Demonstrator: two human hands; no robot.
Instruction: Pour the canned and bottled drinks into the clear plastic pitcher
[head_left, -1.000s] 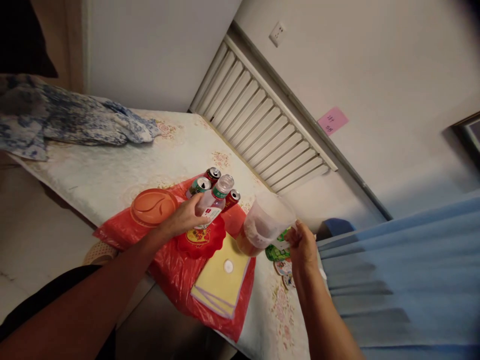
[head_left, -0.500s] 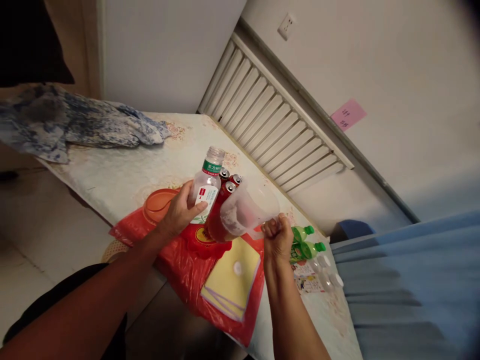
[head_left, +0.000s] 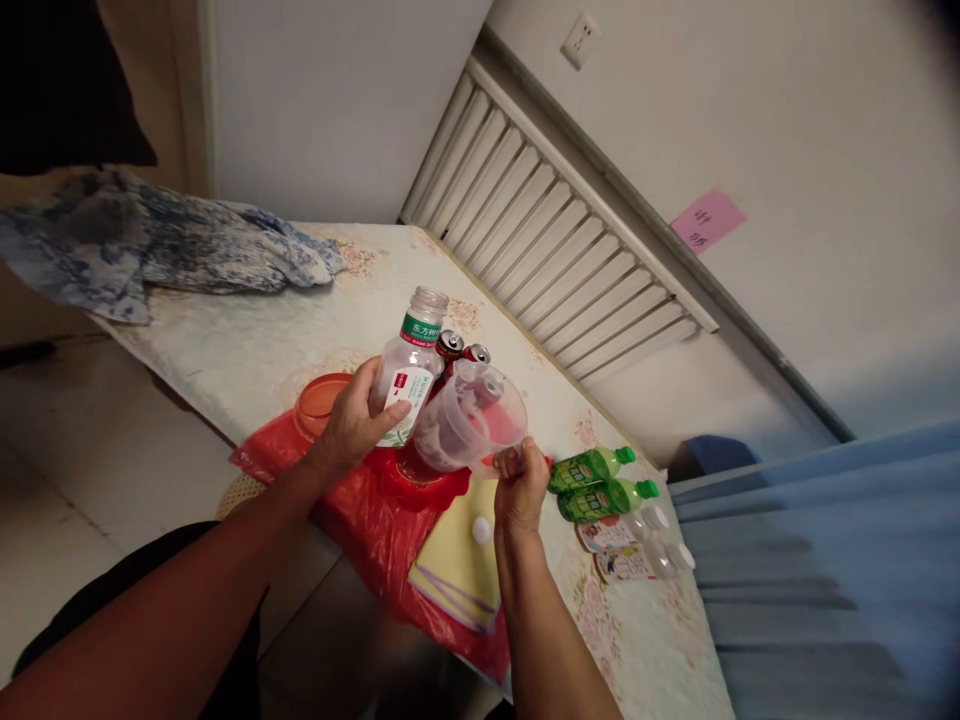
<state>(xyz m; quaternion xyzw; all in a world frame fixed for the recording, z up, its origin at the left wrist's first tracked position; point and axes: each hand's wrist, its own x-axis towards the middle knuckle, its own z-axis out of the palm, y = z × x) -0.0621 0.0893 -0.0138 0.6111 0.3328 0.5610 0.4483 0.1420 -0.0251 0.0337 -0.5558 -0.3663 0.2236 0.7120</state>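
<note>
My left hand (head_left: 356,412) is wrapped around a clear plastic bottle (head_left: 409,375) with a white label, a green neck band and no cap. The fingers of my right hand (head_left: 523,480) are closed on the handle of a translucent plastic measuring jug (head_left: 502,415). The jug is tilted, its wide mouth facing up and to the right, right beside the bottle. Beneath both lies a red scalloped-edged item (head_left: 424,490) with a gold emblem. Several drink cans (head_left: 451,343) stand behind the bottle and jug, partly hidden by them.
A red plastic sheet (head_left: 367,540) covers the table's near side, with a folded yellow cloth (head_left: 450,570), a white cap (head_left: 481,530) and an orange round container (head_left: 319,400). Green bottles (head_left: 592,470) and clear bottles (head_left: 630,565) lie to the right. Crumpled patterned fabric (head_left: 225,250) lies far left.
My right hand has moved left with the jug, bringing it closer to the bottle and turning its mouth more toward me. My left hand and the bottle have barely moved.
</note>
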